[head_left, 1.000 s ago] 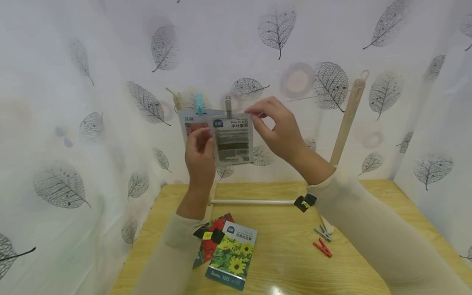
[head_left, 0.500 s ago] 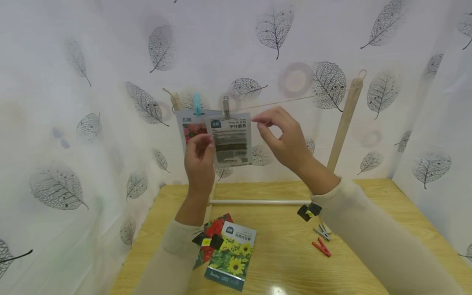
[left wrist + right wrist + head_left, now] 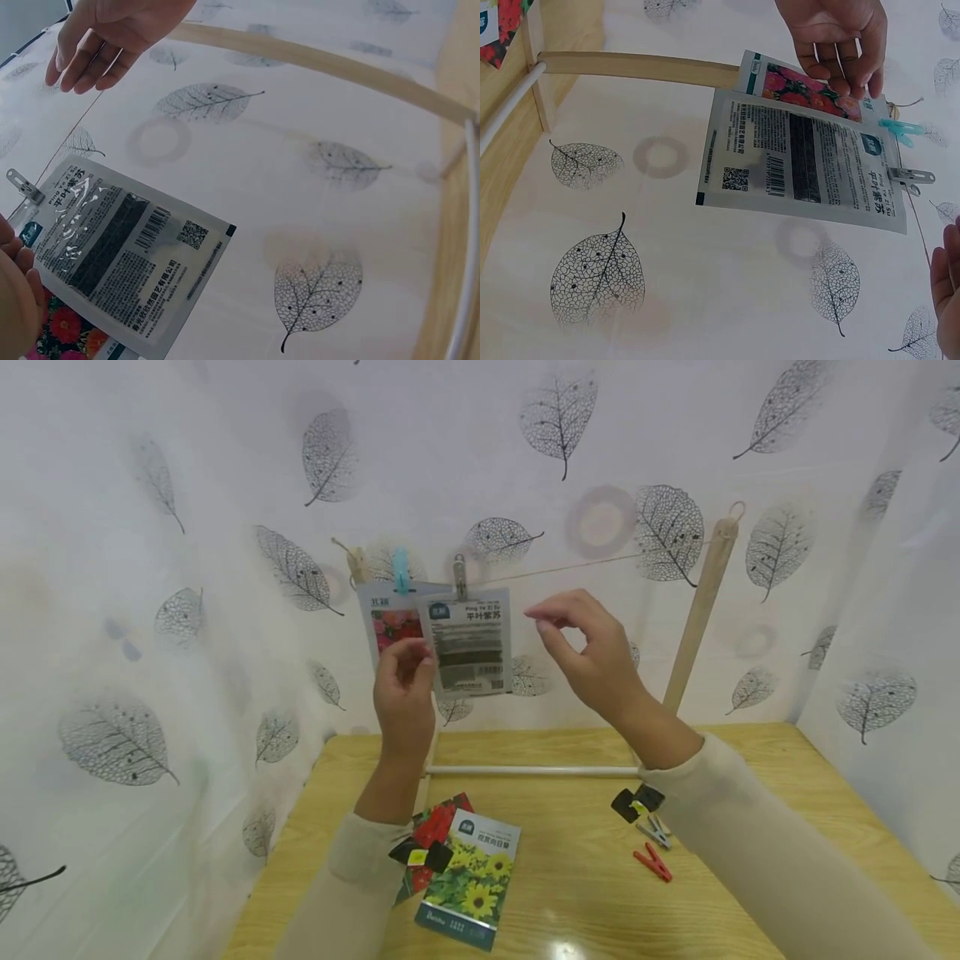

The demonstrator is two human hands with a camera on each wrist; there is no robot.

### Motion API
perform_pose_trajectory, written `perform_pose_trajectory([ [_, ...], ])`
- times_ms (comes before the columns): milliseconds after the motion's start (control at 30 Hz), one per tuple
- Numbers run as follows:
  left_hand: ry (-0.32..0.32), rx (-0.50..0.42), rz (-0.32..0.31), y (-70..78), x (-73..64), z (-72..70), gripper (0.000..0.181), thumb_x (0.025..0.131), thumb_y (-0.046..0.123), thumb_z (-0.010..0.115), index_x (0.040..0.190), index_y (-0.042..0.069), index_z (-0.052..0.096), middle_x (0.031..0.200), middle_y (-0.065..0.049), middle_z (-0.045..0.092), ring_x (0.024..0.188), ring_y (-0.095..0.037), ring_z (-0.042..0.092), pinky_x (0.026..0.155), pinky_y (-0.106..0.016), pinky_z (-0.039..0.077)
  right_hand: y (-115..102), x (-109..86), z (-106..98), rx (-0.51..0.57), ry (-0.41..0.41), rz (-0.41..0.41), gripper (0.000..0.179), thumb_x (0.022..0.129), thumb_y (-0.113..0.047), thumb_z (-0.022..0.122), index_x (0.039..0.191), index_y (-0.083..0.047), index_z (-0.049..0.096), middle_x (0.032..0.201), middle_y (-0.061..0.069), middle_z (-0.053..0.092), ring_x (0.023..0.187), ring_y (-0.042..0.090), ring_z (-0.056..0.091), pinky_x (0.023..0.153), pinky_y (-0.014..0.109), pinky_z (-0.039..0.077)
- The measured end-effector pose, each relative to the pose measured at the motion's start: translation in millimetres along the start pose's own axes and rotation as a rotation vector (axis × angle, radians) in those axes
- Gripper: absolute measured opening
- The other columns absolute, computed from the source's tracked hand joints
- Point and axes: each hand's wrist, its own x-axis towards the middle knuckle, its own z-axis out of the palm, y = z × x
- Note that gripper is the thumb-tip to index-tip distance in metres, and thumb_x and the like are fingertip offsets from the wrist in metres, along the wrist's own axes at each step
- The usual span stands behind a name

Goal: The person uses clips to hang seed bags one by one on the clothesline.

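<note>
Two seed packets hang from a thin string (image 3: pixel 570 566). A light blue clothespin (image 3: pixel 402 572) holds the rear packet with pink and red flowers (image 3: pixel 392 622); a grey metal clothespin (image 3: pixel 460 578) holds the front packet (image 3: pixel 470 647), its printed text side facing me. My left hand (image 3: pixel 406 710), fingers loosely bent, is in front of the flower packet, by the text packet's left edge; in the right wrist view it grips nothing. Right of the text packet and apart from it, my right hand (image 3: pixel 592 656) is in the air with bent, relaxed fingers and nothing between them.
The string runs between wooden posts; the right post (image 3: pixel 701 610) leans. A white rod (image 3: pixel 532 771) crosses the frame's base. On the wooden table (image 3: pixel 570 843) lie a sunflower packet (image 3: pixel 472 877) over a red flower packet (image 3: pixel 444 818), a grey clothespin (image 3: pixel 654 832) and a red clothespin (image 3: pixel 653 862).
My right hand has left the text packet's upper right corner and moved right and down. My left hand has dropped slightly. The text packet stays hanging in the grey clothespin.
</note>
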Motion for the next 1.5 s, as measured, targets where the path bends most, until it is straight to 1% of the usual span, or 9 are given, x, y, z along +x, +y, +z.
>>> perform_pose_trajectory([
  [200, -0.002, -0.013, -0.010, -2.8, -1.5, -1.8, 0.022, 0.098, 0.000, 0.056, 0.119, -0.007, 0.056, 0.110, -0.018, 0.059, 0.100, -0.021, 0.057, 0.084, -0.021, 0.049, 1, -3.9, -3, -0.003, 0.009, 0.023, 0.019, 0.097, -0.003, 0.061, 0.113, -0.004, 0.071, 0.108, 0.009, 0.068, 0.098, 0.013, 0.059, 0.091, 0.019, 0.049],
  [367, 0.004, 0.023, -0.006, -1.8, -3.0, -2.5, 0.021, 0.099, 0.003, 0.056, 0.119, -0.005, 0.057, 0.110, -0.017, 0.060, 0.099, -0.020, 0.057, 0.083, -0.022, 0.048, 1, -9.2, -4, -0.007, 0.010, 0.035, 0.018, 0.097, -0.003, 0.061, 0.112, -0.004, 0.071, 0.109, 0.008, 0.068, 0.099, 0.013, 0.060, 0.091, 0.021, 0.050],
  [533, 0.020, 0.050, -0.031, -0.9, -5.1, -3.4, 0.021, 0.099, 0.005, 0.057, 0.119, -0.003, 0.058, 0.110, -0.011, 0.061, 0.099, -0.015, 0.058, 0.082, -0.022, 0.048, 3, -15.8, -5, -0.014, 0.011, 0.046, 0.018, 0.097, -0.005, 0.061, 0.112, -0.004, 0.071, 0.107, 0.008, 0.068, 0.097, 0.014, 0.059, 0.090, 0.022, 0.050],
  [667, 0.030, 0.038, -0.055, -0.9, -7.1, -3.8, 0.021, 0.099, 0.005, 0.058, 0.118, -0.003, 0.059, 0.109, -0.004, 0.061, 0.100, -0.014, 0.058, 0.083, -0.022, 0.049, 7, -20.7, -6, -0.018, 0.015, 0.048, 0.017, 0.098, -0.005, 0.061, 0.112, -0.003, 0.071, 0.106, 0.009, 0.068, 0.097, 0.014, 0.060, 0.090, 0.021, 0.050],
  [833, 0.031, 0.016, -0.063, -3.0, -8.8, -4.7, 0.021, 0.099, 0.004, 0.058, 0.118, -0.004, 0.058, 0.108, 0.000, 0.060, 0.100, -0.015, 0.059, 0.083, -0.021, 0.049, 10, -25.1, -7, -0.012, 0.011, 0.057, 0.018, 0.097, -0.002, 0.061, 0.112, -0.003, 0.071, 0.108, 0.009, 0.068, 0.099, 0.013, 0.060, 0.092, 0.017, 0.049],
  [967, 0.024, -0.003, -0.070, -5.3, -9.9, -5.4, 0.021, 0.099, 0.004, 0.058, 0.118, -0.005, 0.057, 0.108, -0.002, 0.060, 0.101, -0.018, 0.058, 0.085, -0.022, 0.049, 11, -28.6, -8, -0.012, 0.006, 0.076, 0.018, 0.098, -0.002, 0.061, 0.112, -0.003, 0.071, 0.108, 0.008, 0.068, 0.100, 0.009, 0.060, 0.093, 0.016, 0.048],
  [1133, 0.029, 0.024, -0.087, -6.9, -13.3, -7.2, 0.020, 0.100, 0.006, 0.058, 0.118, -0.004, 0.058, 0.108, -0.003, 0.061, 0.101, -0.017, 0.058, 0.084, -0.021, 0.049, 11, -33.2, -10, -0.013, 0.000, 0.099, 0.018, 0.097, -0.001, 0.061, 0.112, -0.002, 0.071, 0.109, 0.008, 0.068, 0.103, 0.004, 0.059, 0.094, 0.016, 0.048],
  [1233, 0.034, 0.038, -0.098, -8.4, -15.1, -8.6, 0.020, 0.100, 0.007, 0.058, 0.118, -0.003, 0.059, 0.108, -0.002, 0.061, 0.101, -0.016, 0.059, 0.084, -0.021, 0.049, 12, -36.1, -11, -0.022, 0.003, 0.106, 0.018, 0.096, 0.001, 0.062, 0.111, -0.002, 0.071, 0.108, 0.009, 0.069, 0.103, 0.003, 0.059, 0.094, 0.015, 0.048],
  [1500, 0.023, 0.015, -0.100, -13.1, -18.3, -12.6, 0.021, 0.100, 0.007, 0.059, 0.118, -0.003, 0.058, 0.109, -0.003, 0.062, 0.101, -0.016, 0.059, 0.085, -0.022, 0.050, 14, -42.0, -12, -0.021, 0.007, 0.112, 0.017, 0.097, 0.000, 0.062, 0.111, -0.003, 0.071, 0.108, 0.008, 0.070, 0.103, 0.003, 0.060, 0.095, 0.015, 0.048],
])
